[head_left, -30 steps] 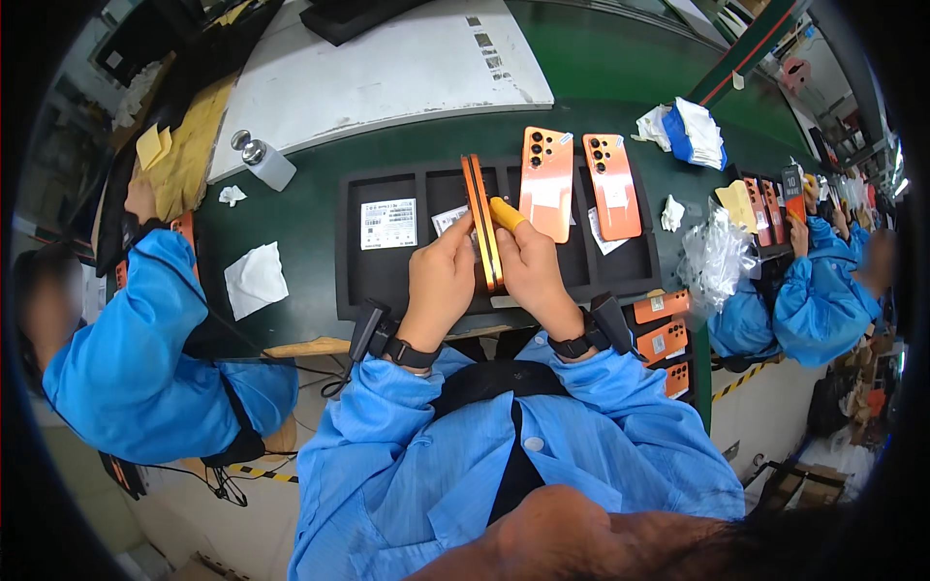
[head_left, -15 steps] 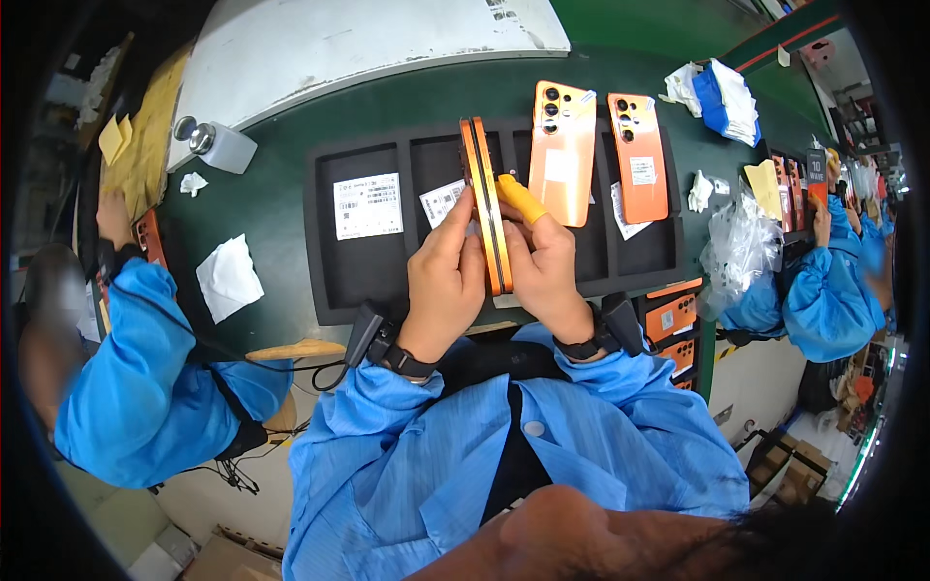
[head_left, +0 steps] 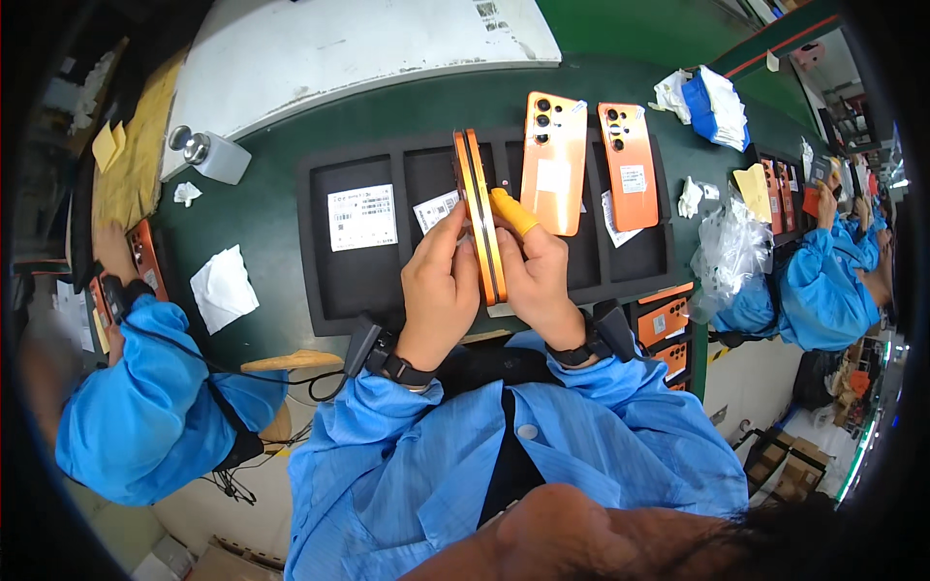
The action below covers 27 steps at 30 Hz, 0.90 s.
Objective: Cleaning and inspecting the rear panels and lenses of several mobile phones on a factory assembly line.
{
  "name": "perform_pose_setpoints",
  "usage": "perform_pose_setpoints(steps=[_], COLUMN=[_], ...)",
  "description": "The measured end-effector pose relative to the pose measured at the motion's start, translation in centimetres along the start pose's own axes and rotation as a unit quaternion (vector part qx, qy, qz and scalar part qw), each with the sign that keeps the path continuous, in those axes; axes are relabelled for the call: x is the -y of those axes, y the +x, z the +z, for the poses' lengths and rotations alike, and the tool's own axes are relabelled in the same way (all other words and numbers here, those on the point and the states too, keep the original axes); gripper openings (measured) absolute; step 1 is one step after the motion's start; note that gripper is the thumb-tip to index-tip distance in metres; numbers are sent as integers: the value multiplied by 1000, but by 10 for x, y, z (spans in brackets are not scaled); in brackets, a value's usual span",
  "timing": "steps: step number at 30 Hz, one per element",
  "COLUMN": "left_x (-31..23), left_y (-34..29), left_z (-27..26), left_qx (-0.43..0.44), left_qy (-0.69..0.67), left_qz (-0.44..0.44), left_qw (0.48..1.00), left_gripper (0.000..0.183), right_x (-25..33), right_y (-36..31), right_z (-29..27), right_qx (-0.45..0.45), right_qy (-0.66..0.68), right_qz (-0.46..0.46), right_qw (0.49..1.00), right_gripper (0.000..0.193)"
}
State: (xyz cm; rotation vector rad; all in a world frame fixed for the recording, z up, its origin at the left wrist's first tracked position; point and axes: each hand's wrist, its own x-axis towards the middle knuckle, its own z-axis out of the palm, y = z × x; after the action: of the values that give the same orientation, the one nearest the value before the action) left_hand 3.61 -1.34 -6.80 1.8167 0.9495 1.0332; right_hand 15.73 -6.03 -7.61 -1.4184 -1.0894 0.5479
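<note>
Upright and edge-on between my hands is an orange smartphone (head_left: 479, 223), with a dark line running along its side. I cannot tell whether it is one phone or two pressed together. My left hand (head_left: 441, 286) grips its left face, while my right hand (head_left: 539, 281), with a yellow cover on one finger, closes on the right. Both hold it above a black compartment tray (head_left: 320, 281). Two more orange phones, one pale (head_left: 555, 160) and one deeper orange (head_left: 630, 179), lie camera side up across the tray's right compartments. A white printed label (head_left: 362, 218) rests in the left compartment.
A metal-topped white dispenser bottle (head_left: 221, 158) and a white wipe (head_left: 225, 289) lie left on the green table. Clear plastic bags (head_left: 731, 257) and a blue box of wipes (head_left: 715, 107) stand right. Co-workers in blue sleeves (head_left: 136, 387) sit on both sides. Phones are stacked below the tray's right end.
My grip on the phone stays much the same. The whole view has shifted slightly, with the tray and phones lower. At right, a co-worker's hand and dark box have moved.
</note>
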Motion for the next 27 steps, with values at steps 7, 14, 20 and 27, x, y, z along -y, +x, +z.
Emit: perform_pose_setpoints(steps=[7, 14, 20, 27], left_x=[-5, -31, -22, -16], left_y=[19, 28, 14, -7], left_z=[-5, -11, -6, -2], left_qx=[46, 31, -33, -70], left_qy=[-54, -95, -250, -261], left_qz=[-141, -61, 6, -9], left_qw=[988, 993, 968, 963], left_gripper=[40, 53, 45, 30], right_x=[8, 39, 30, 33], right_y=[4, 14, 6, -13], right_z=[7, -2, -3, 5], right_qx=[7, -3, -4, 2], right_qy=[-79, -18, 88, 146], right_qz=[-15, -40, -89, -82], right_qw=[997, 999, 992, 986], right_gripper=[44, 54, 54, 51])
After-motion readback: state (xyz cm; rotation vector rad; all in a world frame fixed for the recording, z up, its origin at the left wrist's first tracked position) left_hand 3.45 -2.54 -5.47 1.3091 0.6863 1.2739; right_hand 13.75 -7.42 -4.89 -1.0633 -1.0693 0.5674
